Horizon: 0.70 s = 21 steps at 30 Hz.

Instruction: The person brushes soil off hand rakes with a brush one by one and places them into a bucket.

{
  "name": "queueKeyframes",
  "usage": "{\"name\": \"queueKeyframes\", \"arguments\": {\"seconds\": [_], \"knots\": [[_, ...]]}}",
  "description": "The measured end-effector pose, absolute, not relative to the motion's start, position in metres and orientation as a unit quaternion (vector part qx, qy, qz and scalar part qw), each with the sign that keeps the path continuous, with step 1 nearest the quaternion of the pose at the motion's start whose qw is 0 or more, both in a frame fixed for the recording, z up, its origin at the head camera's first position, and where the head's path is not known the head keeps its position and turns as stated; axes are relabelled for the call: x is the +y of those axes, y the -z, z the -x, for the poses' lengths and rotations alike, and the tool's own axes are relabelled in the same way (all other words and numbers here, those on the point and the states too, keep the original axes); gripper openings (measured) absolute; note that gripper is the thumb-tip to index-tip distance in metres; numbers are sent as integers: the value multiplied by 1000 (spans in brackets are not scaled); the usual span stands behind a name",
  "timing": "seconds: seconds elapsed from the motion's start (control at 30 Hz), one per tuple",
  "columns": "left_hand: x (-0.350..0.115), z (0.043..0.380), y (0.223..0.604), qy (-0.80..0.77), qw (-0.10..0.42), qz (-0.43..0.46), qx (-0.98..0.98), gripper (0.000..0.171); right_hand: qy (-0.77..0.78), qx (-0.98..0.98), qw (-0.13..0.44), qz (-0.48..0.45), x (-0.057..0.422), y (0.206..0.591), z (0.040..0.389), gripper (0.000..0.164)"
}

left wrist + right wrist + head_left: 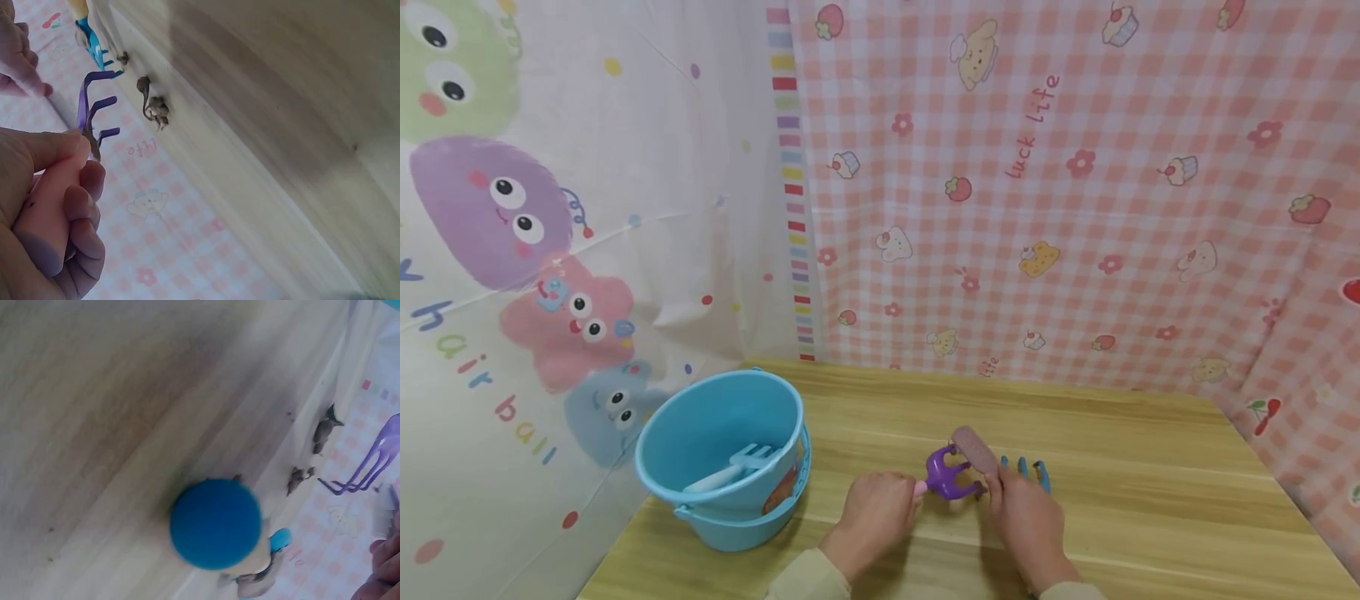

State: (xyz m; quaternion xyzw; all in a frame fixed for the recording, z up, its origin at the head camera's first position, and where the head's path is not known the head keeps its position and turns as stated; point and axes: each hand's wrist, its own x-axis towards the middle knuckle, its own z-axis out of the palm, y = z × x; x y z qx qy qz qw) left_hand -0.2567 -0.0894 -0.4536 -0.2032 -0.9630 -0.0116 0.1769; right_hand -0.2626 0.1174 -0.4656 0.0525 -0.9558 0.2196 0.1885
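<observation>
My left hand (876,508) grips the pink handle (47,209) of a toy hand rake with purple prongs (946,475). My right hand (1028,517) holds a flat greyish-pink strip with a rounded end (974,450), which lies across the purple prongs in the head view. Brown bits cling to the prong tips. Just beyond the right hand lies a blue-pronged toy rake (1042,475), partly hidden by that hand. In the right wrist view its round blue handle end (215,524) is close to the camera. Dark brown clumps (156,107) lie on the table below the purple prongs.
To the left stands a light blue toy bucket (658,467) with a pale blue toy fork (751,458) inside. The wood-grain table (1120,417) meets a pink checked cloth (1075,208) behind and a white patterned cloth (647,167) at the left.
</observation>
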Motion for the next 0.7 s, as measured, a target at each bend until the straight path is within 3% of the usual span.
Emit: {"name": "queueKeyframes", "arguments": {"seconds": [0.2,0.5,0.7], "knots": [[-88,259,451,14,166,203,-965,28,-213,-932,263,-129,104,465,257,19],[-93,260,450,12,171,202,-964,32,-233,-950,205,-39,121,473,257,20],[-93,263,450,19,169,202,-964,34,-233,-943,227,-66,115,466,256,25]]}}
